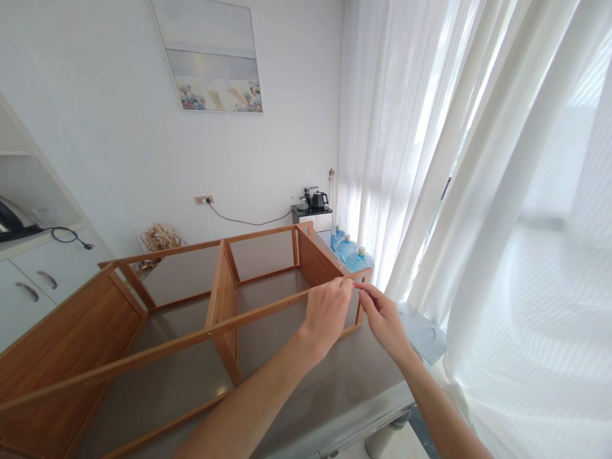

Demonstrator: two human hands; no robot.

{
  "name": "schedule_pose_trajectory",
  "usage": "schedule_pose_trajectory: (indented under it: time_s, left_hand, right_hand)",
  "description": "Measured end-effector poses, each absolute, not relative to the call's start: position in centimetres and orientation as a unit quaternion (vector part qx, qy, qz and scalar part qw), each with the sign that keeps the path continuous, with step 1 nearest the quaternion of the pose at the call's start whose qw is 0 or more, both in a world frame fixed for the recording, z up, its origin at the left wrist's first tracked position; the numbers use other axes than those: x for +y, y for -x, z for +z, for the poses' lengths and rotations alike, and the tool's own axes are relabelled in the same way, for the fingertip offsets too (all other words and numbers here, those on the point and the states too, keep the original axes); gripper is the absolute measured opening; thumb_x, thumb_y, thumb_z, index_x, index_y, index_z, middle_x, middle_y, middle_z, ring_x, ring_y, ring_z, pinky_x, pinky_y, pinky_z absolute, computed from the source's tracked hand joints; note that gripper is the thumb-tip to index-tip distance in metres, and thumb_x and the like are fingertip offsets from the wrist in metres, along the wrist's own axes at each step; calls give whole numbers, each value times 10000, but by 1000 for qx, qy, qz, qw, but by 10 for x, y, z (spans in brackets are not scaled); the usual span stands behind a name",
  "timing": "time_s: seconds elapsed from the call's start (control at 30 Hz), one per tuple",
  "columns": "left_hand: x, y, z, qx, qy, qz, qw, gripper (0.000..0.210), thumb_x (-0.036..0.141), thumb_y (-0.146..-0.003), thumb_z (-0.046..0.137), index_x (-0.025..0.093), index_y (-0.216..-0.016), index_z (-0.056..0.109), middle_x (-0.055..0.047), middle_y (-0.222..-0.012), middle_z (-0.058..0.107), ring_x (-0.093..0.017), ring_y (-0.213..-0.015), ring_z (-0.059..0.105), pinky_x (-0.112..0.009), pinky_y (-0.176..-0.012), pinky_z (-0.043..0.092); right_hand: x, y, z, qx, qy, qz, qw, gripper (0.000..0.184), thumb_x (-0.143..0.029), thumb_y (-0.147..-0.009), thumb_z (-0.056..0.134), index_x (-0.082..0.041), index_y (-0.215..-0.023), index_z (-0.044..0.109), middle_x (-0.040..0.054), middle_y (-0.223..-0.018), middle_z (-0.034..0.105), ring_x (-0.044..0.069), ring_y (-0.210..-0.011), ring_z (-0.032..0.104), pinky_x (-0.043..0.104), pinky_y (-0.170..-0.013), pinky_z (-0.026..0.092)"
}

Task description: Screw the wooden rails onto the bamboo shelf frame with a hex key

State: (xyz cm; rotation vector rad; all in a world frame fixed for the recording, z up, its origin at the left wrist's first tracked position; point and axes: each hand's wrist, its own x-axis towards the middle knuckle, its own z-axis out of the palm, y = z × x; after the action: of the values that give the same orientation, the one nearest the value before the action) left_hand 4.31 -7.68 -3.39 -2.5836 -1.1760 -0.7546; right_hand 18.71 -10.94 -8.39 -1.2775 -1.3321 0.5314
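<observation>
A wooden shelf frame with slim rails and flat panels lies on a grey tabletop. My left hand is closed over its near top rail, close to the right-hand corner. Just to the right, my right hand has thumb and fingers pinched together at that corner, touching the tips of the left. Whatever small thing sits between the pinched fingertips is too small to make out. The upright divider panel stands in the middle of the frame, left of both hands.
Past the frame's far right corner, a small cabinet carries a black kettle. Blue water bottles stand beside long white curtains. Dried plants are behind the frame, and white cupboards line the left.
</observation>
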Motion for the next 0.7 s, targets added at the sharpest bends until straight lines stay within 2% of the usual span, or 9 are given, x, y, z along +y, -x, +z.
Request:
schedule_pose_trajectory:
  time_s: [0.13,0.23,0.33,0.4,0.5,0.57,0.7]
  left_hand:
    - [-79,-44,-22,-406,864,-245,168,196,212,-994,469,195,-915,648,-64,-940,629,-194,-848,628,-274,-575,428]
    - [-72,-41,-15,-359,878,-246,201,182,210,-983,495,183,-896,652,-75,-996,632,-220,-970,591,-321,-718,467]
    - [-61,-36,-9,-321,901,-239,166,140,243,-983,517,190,-917,629,-52,-1010,659,-205,-989,596,-323,-802,468]
    - [-56,-34,-7,-315,912,-226,133,139,277,-985,523,199,-901,602,-30,-956,676,-191,-947,618,-301,-774,468]
    - [-51,-33,-3,-329,914,-203,119,162,349,-977,537,202,-919,570,-28,-880,678,-190,-855,645,-284,-690,460]
    - [-51,-33,-1,-337,914,-194,119,187,386,-965,552,200,-946,558,-32,-863,675,-193,-819,654,-273,-644,450]
    - [-49,-32,1,-322,920,-196,109,179,375,-967,548,197,-967,563,-33,-886,685,-198,-842,666,-267,-630,463]
  right_hand:
    - [-107,-186,-82,-544,544,257,585,437,-528,-935,511,-207,-1196,653,10,-693,603,179,-667,545,286,-599,417]
    - [-103,-184,-78,-530,531,267,605,399,-526,-900,573,-207,-1113,681,12,-745,627,163,-687,542,275,-613,413]
    - [-99,-184,-71,-528,513,287,614,358,-528,-844,642,-202,-979,703,26,-816,660,161,-733,554,273,-652,425]
    - [-97,-185,-64,-517,518,317,604,354,-534,-807,671,-198,-914,704,15,-759,634,145,-673,525,261,-598,401]
    - [-97,-187,-56,-481,536,376,582,356,-535,-773,684,-186,-845,692,-35,-612,497,95,-522,371,241,-481,285]
    - [-98,-188,-51,-469,543,404,568,351,-527,-762,683,-178,-796,670,-55,-584,425,77,-490,290,240,-458,229]
    - [-95,-189,-46,-488,577,380,533,316,-485,-754,662,-178,-693,618,-59,-568,391,75,-491,282,238,-451,214]
